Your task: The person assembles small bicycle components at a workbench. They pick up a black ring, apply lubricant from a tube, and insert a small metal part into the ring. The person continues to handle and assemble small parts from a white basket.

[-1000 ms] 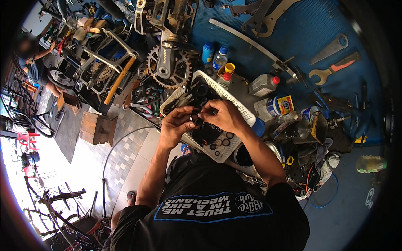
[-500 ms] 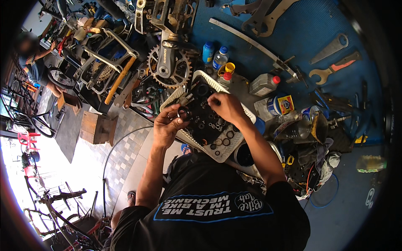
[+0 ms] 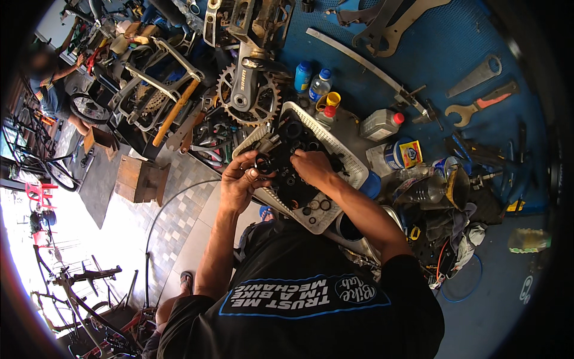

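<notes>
My left hand (image 3: pixel 238 184) holds a black ring (image 3: pixel 263 161) upright between thumb and fingers, over the near left rim of a cream plastic basket (image 3: pixel 357 166). Inside the basket, my right hand (image 3: pixel 312 168) is down among dark small parts, its fingers bent together. Whatever lies between those fingertips is hidden. Several small rings (image 3: pixel 315 205) lie in the near end of the basket, and larger black round parts (image 3: pixel 292 129) sit toward its far end.
Beyond the basket stand a crank with a toothed chainring (image 3: pixel 242 99), blue-capped bottles (image 3: pixel 320 84) and a grey bottle with red cap (image 3: pixel 382 127). Wrenches (image 3: pixel 481 105) hang on the blue board. Left are a wooden box (image 3: pixel 139 179), bike frames and another person (image 3: pixel 51 90).
My right hand has moved left and lower into the basket, covering parts that showed before. My left hand keeps the black ring in nearly the same place. The whole view has shifted slightly.
</notes>
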